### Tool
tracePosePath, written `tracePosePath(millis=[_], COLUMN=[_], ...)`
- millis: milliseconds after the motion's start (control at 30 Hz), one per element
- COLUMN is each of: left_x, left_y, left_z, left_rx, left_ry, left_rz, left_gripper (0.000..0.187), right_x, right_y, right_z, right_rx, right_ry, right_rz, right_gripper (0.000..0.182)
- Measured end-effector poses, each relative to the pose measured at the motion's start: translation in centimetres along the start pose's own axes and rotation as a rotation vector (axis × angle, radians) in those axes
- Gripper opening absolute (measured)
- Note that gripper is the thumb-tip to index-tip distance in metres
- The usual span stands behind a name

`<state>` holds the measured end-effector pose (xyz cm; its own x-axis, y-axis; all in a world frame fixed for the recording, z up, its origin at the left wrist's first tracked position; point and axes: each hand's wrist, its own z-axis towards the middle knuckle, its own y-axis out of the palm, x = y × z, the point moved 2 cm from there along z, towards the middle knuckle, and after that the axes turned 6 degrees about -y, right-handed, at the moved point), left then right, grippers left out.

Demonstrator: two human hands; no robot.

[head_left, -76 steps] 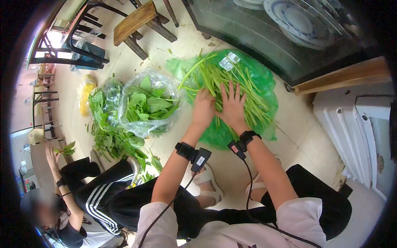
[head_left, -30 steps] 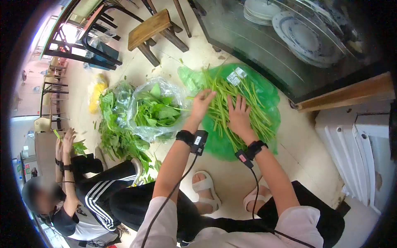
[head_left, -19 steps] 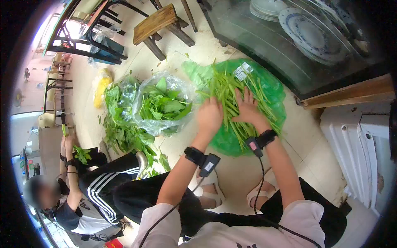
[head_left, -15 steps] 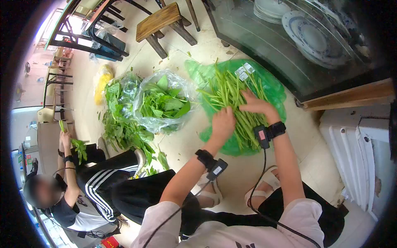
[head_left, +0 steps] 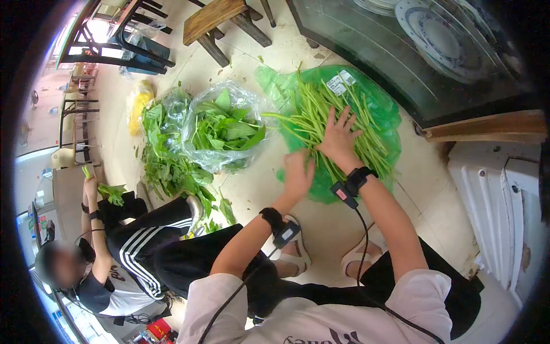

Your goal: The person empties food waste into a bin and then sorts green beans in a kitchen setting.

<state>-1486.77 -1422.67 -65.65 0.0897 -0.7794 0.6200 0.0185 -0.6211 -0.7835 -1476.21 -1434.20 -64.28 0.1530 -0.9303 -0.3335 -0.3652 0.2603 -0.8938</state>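
A pile of long green vegetable stems (head_left: 366, 135) lies on a spread green plastic bag (head_left: 384, 94) with a white label (head_left: 341, 82). My right hand (head_left: 340, 140) rests on the middle of the pile, fingers spread over the stems. Just beside the pile's lower left edge is my left hand (head_left: 298, 172), its fingers loosely bent and a little apart, with no stem showing in it. To the left, a clear plastic bag (head_left: 197, 146) holds leafy greens (head_left: 232, 129). More leaves (head_left: 172, 175) are heaped on the floor beside it.
At left sits another person (head_left: 126, 281), holding a leafy stem (head_left: 114, 194). A yellow bag (head_left: 139, 106) lies past the leaves, near a wooden stool (head_left: 220, 20). A glass cabinet with plates (head_left: 438, 40) and a white plastic piece (head_left: 487, 200) stand at right.
My left hand has come away from the stems, moving left and toward me. My right hand has shifted left and now lies spread on the pile.
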Motion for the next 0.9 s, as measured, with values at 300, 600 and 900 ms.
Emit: tracePosePath(millis=[300,600,900], left_x=[-8.4,-19.3,-1.8], left_y=[2.5,-4.6,-11.5], left_z=[5.4,4.2,8.9], left_rx=[-0.014,-0.133,-0.440], left_ry=[-0.922,-0.784,-0.773], left_rz=[-0.805,-1.191,-0.458], left_gripper=[0.039,0.020,0.024], right_x=[0.4,0.8,-0.1], right_y=[0.1,-0.6,-0.5], right_z=[-0.3,-0.1,-1.5], right_rx=[0.052,-0.051,-0.035], right_ry=[-0.029,-0.005,-0.028], right_rz=[-0.006,0.070,-0.087], right_gripper=[0.106,0.109,0.103])
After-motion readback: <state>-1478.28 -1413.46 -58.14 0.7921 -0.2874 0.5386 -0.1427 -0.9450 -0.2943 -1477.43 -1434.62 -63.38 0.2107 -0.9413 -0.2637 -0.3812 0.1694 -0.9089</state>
